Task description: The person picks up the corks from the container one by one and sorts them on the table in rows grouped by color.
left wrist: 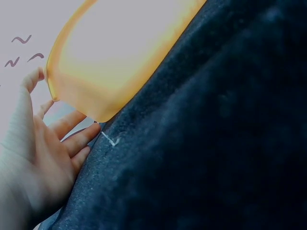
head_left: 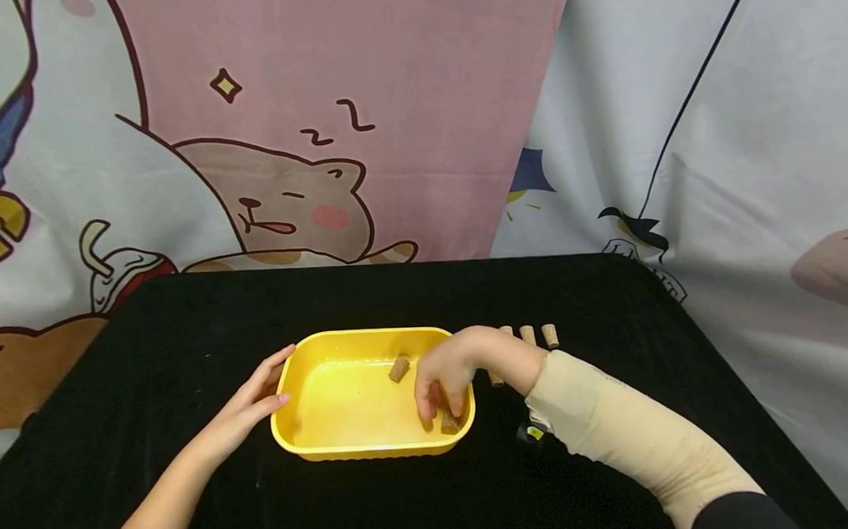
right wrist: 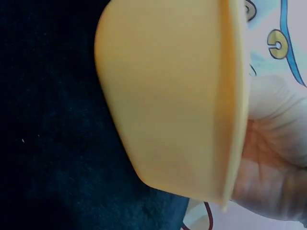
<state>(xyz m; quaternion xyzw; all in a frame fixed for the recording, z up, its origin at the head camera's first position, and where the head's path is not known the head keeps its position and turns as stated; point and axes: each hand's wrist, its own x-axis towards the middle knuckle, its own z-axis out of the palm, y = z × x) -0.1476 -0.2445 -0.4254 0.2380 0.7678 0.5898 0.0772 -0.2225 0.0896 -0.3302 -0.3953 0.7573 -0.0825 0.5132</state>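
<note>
A yellow plastic tub (head_left: 347, 449) stands on the black cloth. At its left end my left hand (head_left: 248, 402) touches the rim with the thumb, its fingers extended along the outer wall. My right hand (head_left: 446, 374) reaches down inside the tub's right end, fingers pointing down and spread apart. Just below its fingertips sits a cork stopper (head_left: 450, 423), partly covered by the hand. Another cork (head_left: 399, 369) lies on the tub floor farther back. In the right wrist view the tub wall (right wrist: 163, 96) hides the fingertips.
Right of the tub, several corks stand on the cloth, among them a cork (head_left: 550, 336) at the end of a row; the right arm partly covers others. A small dark object (head_left: 532, 432) shows by the right cuff. A printed curtain (head_left: 425, 122) hangs behind the table.
</note>
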